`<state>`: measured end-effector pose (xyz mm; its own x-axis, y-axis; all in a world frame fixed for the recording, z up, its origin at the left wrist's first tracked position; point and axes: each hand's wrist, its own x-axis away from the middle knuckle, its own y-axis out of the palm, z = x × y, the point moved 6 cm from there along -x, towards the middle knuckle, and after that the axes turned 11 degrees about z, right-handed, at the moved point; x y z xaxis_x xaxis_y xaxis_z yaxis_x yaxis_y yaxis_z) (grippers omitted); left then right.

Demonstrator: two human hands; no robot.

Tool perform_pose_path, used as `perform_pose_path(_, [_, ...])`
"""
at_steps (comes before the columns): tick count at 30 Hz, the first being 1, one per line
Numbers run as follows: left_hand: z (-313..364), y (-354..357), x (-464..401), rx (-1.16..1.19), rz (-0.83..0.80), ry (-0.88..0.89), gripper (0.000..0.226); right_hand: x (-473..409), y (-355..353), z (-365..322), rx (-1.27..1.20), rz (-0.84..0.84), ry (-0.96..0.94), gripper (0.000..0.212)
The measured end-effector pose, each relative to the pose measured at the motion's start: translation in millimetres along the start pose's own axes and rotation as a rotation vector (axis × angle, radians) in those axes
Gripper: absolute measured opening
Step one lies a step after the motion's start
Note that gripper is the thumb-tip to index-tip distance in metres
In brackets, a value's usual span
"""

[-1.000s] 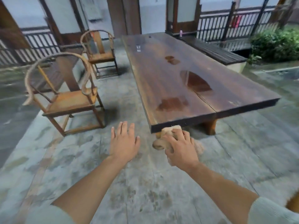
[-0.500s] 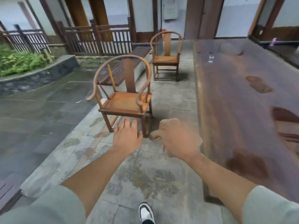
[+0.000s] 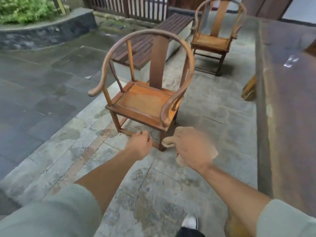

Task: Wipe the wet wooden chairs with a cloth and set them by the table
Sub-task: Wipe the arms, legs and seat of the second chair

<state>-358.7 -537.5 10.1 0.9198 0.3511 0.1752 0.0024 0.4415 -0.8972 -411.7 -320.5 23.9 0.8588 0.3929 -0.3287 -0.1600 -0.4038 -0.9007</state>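
Both hands reach forward in the lower middle of the frame, apart from each other and not touching any furniture. Left hand has its fingers loosely curled and holds nothing. Right hand is blurred but grips a crumpled tan cloth, which bulges out past the knuckles on both sides.

Just above the hands, at centre frame, stands the nearer round-backed orange-brown wooden armchair, its seat facing the person and well apart from the long dark brown wooden table that runs down the right edge. A second wooden armchair of the same shape sits at upper right, nearer the table's side.

The step in hand looks like closing in to wipe the nearer chair. It would go best with the free hand steadying the curved arm rail while the cloth sweeps the flat seat panel first, then follows the rail round and runs down the back splat and spindles, refolding the cloth as it soaks.

Underfoot is mottled grey stone paving, patchy and possibly damp, so the chair is better lifted than dragged. Darker slabs lie at left; a slatted bench, a railing and green shrubs fill the top.
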Motion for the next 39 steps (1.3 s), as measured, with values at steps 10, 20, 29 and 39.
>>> perform_pose_path(10, [-44,145,-250,0.423,0.237,-0.299,0.028,-196,277,45,-0.127,-0.007,-0.369,0.054])
perform_pose_path(20, [0,181,-343,0.702,0.323,-0.406,0.041,-378,285,74,0.044,0.235,-0.315,0.037])
perform_pose_path(29, [66,140,-427,0.328,0.287,-0.261,0.045,-544,200,191,0.039,0.223,-0.584,0.025])
perform_pose_path(39, [250,92,-580,0.262,0.181,-0.013,0.069,-721,193,205,-0.136,0.185,-0.333,0.036])
